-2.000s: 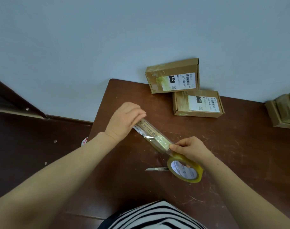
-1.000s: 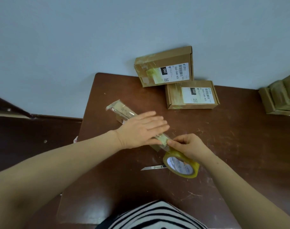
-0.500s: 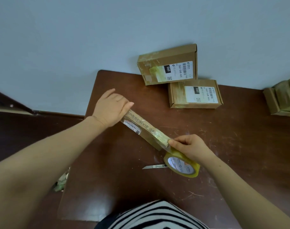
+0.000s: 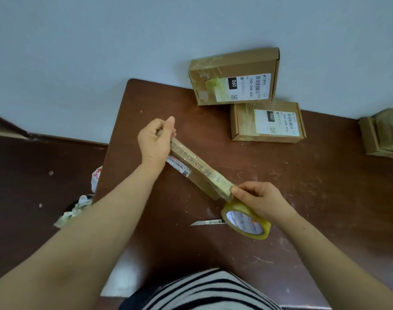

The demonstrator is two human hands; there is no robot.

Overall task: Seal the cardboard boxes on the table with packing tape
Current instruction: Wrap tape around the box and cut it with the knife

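Left hand (image 4: 156, 142): gripping the upper-left end of the long narrow box (image 4: 200, 170), mid-frame.
Right hand (image 4: 259, 198): pinching the box's lower-right end, with the tape roll (image 4: 245, 222) hanging beneath it.
Labelled boxes (image 4: 234, 77) (image 4: 268, 121): lying at the table's (image 4: 325, 186) upper edge.
Utility knife (image 4: 207, 222): lying just left of the roll.

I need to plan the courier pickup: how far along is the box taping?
Two flat labelled boxes, one leaning on the wall and one lying flat, already show tape. In hand: the long narrow box, held by the left hand and right hand, tape roll attached. Left: cutting the tape with the knife. The boxes at the right edge are unclear.
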